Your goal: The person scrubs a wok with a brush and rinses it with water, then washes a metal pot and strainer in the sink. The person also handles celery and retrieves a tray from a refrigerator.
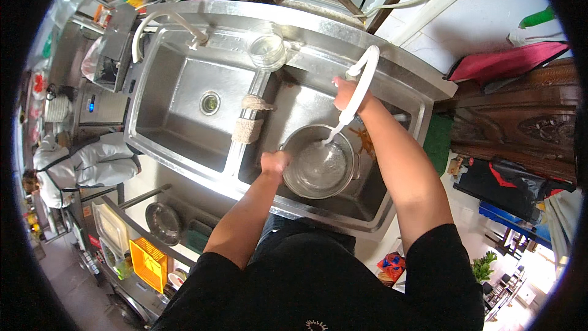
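Note:
A metal pot [297, 146] with side handles stands in the right basin [294, 96] of a stainless steel double sink. My left hand [274, 162] is closed around the pot's left handle, which the fingers mostly hide. Water [327, 156] runs from a white tap [366, 78] into the pot and ripples over its bottom. At the base of that tap, my right hand [351, 94] grips the tap's handle, its grip partly hidden behind the white spout. Orange-brown scraps [364, 140] lie in the basin to the right of the pot.
Two beige cloths [248, 130] drape over the divider between the basins. Stacked clear glass bowls [266, 48] stand behind it. Over the left basin [179, 142] curves a second tap [154, 14]. A yellow basket [149, 265] sits on a lower shelf at left.

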Motion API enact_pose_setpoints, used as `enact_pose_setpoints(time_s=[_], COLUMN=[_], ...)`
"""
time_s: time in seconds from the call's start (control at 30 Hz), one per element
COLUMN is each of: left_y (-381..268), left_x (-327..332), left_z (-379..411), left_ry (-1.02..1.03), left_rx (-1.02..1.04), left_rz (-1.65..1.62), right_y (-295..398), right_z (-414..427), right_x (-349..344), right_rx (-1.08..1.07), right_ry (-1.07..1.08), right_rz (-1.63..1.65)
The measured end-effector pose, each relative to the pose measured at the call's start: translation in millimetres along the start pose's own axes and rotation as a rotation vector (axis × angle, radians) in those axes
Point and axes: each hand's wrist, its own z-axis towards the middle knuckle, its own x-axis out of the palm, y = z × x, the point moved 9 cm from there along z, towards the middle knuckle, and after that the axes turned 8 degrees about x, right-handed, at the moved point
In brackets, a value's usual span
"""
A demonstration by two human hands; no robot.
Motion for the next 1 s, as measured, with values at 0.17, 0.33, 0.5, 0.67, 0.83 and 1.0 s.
enact_pose_setpoints(time_s=[0.17, 0.33, 0.5, 0.67, 0.83, 1.0], left_y=[-25, -2, 4, -15, 0, -28], left_x=[5, 23, -46, -32, -33, -72], left_z=[-13, -12, 15, 26, 5, -12], left_ry=[-0.126, -0.030, -0.093, -0.167, -0.055, -0.117], left_rx=[0.137, 0.088, 0.173, 0.283, 0.125, 0.196], left_rz=[0.090, 0.104, -0.023, -0.048, -0.222, -0.144], right_y=[10, -54, -61, -139, -145, -114], right_z=[14, 24, -79, -105, -148, -189], right_x=[-3, 0, -19, 66, 126, 69], right_rx=[-0.063, -0.093, -0.016, 0.036, 0.311, 0.183], right_ry=[-0.013, -0.093, -0.206, -0.294, -0.012, -0.485], right_rz=[0.078, 0.251, 0.301, 0.603, 0.459, 0.695])
